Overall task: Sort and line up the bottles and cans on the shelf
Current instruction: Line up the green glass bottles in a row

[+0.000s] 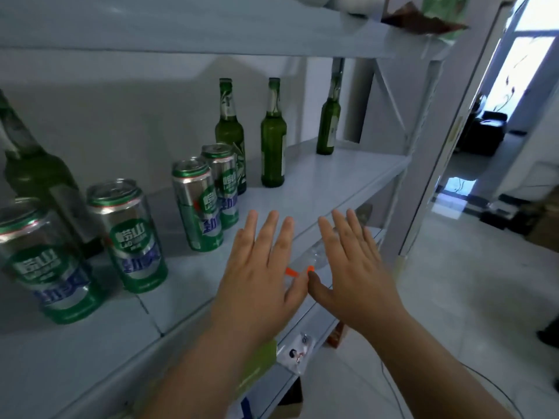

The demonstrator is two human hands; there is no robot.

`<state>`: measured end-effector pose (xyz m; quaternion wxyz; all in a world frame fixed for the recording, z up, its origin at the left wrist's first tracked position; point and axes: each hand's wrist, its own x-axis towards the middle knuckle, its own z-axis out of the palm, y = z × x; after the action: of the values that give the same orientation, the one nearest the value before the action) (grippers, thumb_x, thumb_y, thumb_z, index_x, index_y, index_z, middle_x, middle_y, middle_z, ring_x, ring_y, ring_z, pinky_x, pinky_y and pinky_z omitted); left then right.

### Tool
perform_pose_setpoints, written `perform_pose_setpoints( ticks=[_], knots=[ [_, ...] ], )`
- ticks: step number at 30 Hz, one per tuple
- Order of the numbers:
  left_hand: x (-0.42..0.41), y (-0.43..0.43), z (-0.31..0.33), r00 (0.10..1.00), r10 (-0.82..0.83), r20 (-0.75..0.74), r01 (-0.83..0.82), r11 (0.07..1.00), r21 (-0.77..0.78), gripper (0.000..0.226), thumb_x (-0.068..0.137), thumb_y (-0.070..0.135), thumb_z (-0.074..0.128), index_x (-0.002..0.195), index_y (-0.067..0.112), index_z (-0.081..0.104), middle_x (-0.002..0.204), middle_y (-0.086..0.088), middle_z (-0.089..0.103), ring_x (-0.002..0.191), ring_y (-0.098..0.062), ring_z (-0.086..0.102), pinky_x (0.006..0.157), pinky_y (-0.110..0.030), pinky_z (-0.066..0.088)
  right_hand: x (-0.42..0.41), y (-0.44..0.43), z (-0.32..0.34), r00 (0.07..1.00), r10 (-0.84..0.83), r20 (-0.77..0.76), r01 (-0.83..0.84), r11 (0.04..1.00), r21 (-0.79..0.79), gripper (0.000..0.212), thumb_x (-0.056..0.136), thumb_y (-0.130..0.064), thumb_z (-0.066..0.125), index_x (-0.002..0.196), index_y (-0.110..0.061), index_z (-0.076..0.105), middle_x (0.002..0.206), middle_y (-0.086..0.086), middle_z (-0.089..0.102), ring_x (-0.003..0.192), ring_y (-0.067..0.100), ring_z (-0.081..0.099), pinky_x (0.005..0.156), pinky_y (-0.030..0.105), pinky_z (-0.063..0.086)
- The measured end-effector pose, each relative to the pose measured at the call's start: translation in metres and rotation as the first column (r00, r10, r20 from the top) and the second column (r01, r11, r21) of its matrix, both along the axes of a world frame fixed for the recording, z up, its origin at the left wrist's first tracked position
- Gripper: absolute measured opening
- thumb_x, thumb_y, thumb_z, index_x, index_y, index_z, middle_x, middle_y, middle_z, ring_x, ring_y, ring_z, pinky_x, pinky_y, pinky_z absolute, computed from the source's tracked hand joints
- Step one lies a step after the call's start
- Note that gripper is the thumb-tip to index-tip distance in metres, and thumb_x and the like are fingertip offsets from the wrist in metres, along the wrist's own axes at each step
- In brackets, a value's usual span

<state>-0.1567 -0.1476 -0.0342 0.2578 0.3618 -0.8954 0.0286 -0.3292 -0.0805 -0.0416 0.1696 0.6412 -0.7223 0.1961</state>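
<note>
Hovering side by side over the front edge of the shelf [317,182], the left hand [263,267] and the right hand [354,267] are gripping nothing: the fingers [267,228] are lying straight and spread, palms down, thumbs almost touching. I think they are pausing before choosing, because the drinks are standing mixed. The near can [48,261], second can [130,234], third can [196,204] and fourth can [222,182] are forming a loose front row, while the left bottle [36,173], tall bottle [231,131], middle bottle [273,137] and far bottle [328,125] are standing behind, unevenly spaced. The cans are showing green and silver labels reading "LAOSHAN" under Chinese characters; the bottle labels I cannot read.
</note>
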Motion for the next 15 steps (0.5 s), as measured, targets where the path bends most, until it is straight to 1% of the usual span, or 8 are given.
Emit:
perform_pose_setpoints(
  ticks=[3, 6, 8, 10, 13, 15],
  knots=[
    [-0.028, -0.033, 0.006, 1.000, -0.007, 0.000, 0.007, 1.000, 0.015, 0.079, 0.093, 0.060, 0.026, 0.158, 0.025, -0.004, 0.166, 0.002, -0.006, 0.150, -0.020, -0.022, 0.120, -0.039, -0.005, -0.023, -0.033, -0.001, 1.000, 0.005, 0.015, -0.006, 1.000, 0.019, 0.085, 0.090, -0.056, 0.043, 0.157, -0.014, 0.012, 0.165, 0.014, 0.009, 0.152, 0.028, -0.003, 0.121, 0.047, 0.006],
    [-0.053, -0.056, 0.008, 1.000, 0.002, -0.003, -0.001, 0.998, 0.061, 0.080, 0.092, 0.061, 0.022, 0.158, 0.025, -0.004, 0.166, 0.002, -0.006, 0.150, -0.020, -0.022, 0.119, -0.038, -0.007, -0.046, -0.061, -0.005, 0.998, 0.032, 0.058, -0.035, 0.998, 0.043, 0.085, 0.090, -0.060, 0.037, 0.158, -0.016, 0.007, 0.165, 0.011, 0.001, 0.152, 0.024, -0.011, 0.120, 0.043, -0.002],
    [-0.068, -0.068, 0.008, 0.999, 0.037, 0.001, -0.037, 0.996, 0.076, 0.080, 0.091, 0.063, 0.019, 0.156, 0.029, -0.013, 0.164, 0.007, -0.016, 0.148, -0.017, -0.028, 0.117, -0.035, -0.012, -0.065, -0.081, -0.006, 0.994, 0.079, 0.068, -0.083, 0.995, 0.049, 0.086, 0.090, -0.061, 0.035, 0.158, -0.017, 0.006, 0.166, 0.010, 0.000, 0.152, 0.023, -0.012, 0.121, 0.043, -0.003],
    [-0.082, -0.080, 0.008, 0.996, 0.090, 0.004, -0.090, 0.993, 0.083, 0.081, 0.089, 0.065, 0.014, 0.153, 0.032, -0.021, 0.160, 0.012, -0.025, 0.145, -0.014, -0.034, 0.113, -0.031, -0.018, -0.087, -0.106, -0.004, 0.987, 0.138, 0.080, -0.142, 0.989, 0.050, 0.087, 0.089, -0.061, 0.038, 0.158, -0.018, 0.004, 0.166, 0.009, -0.001, 0.152, 0.023, -0.013, 0.122, 0.042, -0.002],
    [-0.103, -0.098, 0.011, 0.985, 0.174, -0.005, -0.172, 0.977, 0.126, 0.080, 0.088, 0.067, 0.014, 0.150, 0.036, -0.026, 0.159, 0.015, -0.025, 0.144, -0.011, -0.034, 0.113, -0.028, -0.016, -0.118, -0.148, 0.003, 0.968, 0.218, 0.122, -0.225, 0.973, 0.046, 0.088, 0.089, -0.061, 0.039, 0.158, -0.019, 0.002, 0.166, 0.008, -0.003, 0.151, 0.022, -0.014, 0.122, 0.040, -0.003],
    [-0.116, -0.109, 0.013, 0.971, 0.238, -0.025, -0.232, 0.961, 0.151, 0.081, 0.089, 0.067, 0.019, 0.151, 0.037, -0.024, 0.160, 0.017, -0.022, 0.145, -0.008, -0.032, 0.113, -0.026, -0.015, -0.134, -0.177, 0.008, 0.942, 0.297, 0.157, -0.306, 0.952, 0.033, 0.087, 0.090, -0.058, 0.044, 0.158, -0.018, 0.006, 0.166, 0.008, 0.002, 0.152, 0.022, -0.010, 0.123, 0.039, -0.001]
  ],
)
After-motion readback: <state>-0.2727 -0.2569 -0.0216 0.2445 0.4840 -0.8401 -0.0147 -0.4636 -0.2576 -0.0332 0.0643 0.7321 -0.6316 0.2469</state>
